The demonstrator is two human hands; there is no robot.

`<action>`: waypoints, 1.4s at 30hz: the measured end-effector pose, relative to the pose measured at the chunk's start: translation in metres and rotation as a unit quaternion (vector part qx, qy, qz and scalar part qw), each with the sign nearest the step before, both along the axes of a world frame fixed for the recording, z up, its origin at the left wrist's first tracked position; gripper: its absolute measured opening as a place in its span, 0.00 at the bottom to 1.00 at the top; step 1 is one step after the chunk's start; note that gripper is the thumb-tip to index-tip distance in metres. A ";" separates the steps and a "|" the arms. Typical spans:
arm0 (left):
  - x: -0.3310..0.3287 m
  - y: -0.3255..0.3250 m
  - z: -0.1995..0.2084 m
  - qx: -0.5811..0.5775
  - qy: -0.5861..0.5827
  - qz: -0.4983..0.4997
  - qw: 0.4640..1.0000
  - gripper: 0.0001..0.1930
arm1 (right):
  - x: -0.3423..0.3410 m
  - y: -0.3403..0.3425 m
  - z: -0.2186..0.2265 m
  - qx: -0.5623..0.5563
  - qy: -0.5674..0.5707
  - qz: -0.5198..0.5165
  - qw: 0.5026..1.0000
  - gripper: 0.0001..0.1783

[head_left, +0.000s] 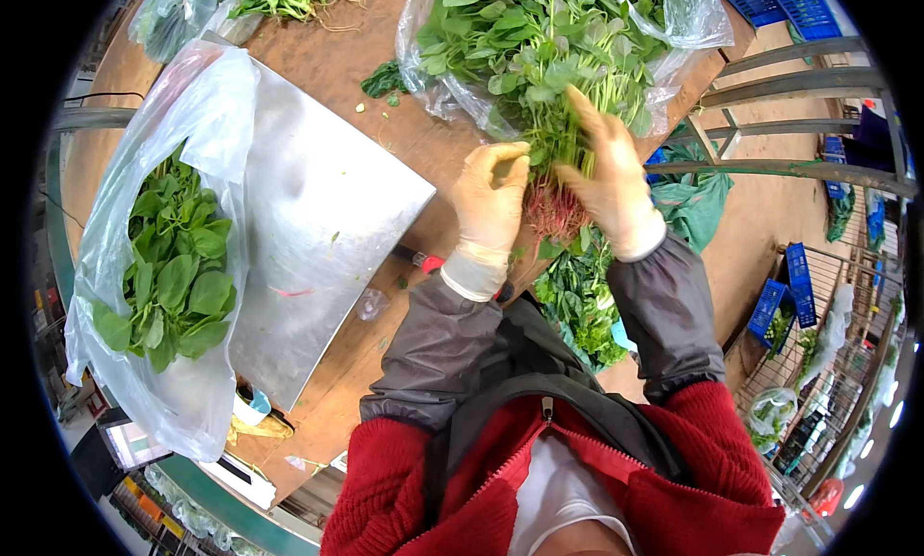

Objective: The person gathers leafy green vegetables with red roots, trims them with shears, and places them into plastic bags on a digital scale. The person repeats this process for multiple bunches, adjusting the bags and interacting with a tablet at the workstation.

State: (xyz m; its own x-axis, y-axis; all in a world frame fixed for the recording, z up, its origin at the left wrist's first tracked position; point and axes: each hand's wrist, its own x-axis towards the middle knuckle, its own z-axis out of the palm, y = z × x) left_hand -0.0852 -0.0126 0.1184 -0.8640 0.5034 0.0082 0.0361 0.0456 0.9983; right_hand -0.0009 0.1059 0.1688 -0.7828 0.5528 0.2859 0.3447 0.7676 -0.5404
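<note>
Red-rooted greens (549,75) are laid on the surface (322,60) roots toward the body, apparently for easy reach, the right hand (612,182) being held beside them with fingers apart, while at the left hand (488,200), fingers curled, no grip can be confirmed

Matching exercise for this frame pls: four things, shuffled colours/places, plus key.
Things
1. metal sheet
2. roots of the leafy bunch
3. forearm covers
4. right hand

Colours/places
A. dark grey, below the gloves
B. in a pale yellow glove
C. silver, partly under a plastic bag
D. reddish, at the end of the stems

Pairs: 1-C, 2-D, 3-A, 4-B
</note>
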 end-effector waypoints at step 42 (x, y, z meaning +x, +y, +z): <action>0.026 0.056 -0.040 0.023 -0.129 -0.105 0.986 0.46 | 0.054 0.062 -0.060 -0.354 0.061 -0.100 0.928 0.11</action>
State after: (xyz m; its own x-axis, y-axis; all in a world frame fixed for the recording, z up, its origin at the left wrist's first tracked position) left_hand -0.0592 0.0438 0.0786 -0.7167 0.6761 -0.1708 -0.2154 0.0183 0.9764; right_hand 0.0527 0.1675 0.1093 -0.6299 0.7667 -0.1237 0.3449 0.1335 -0.9291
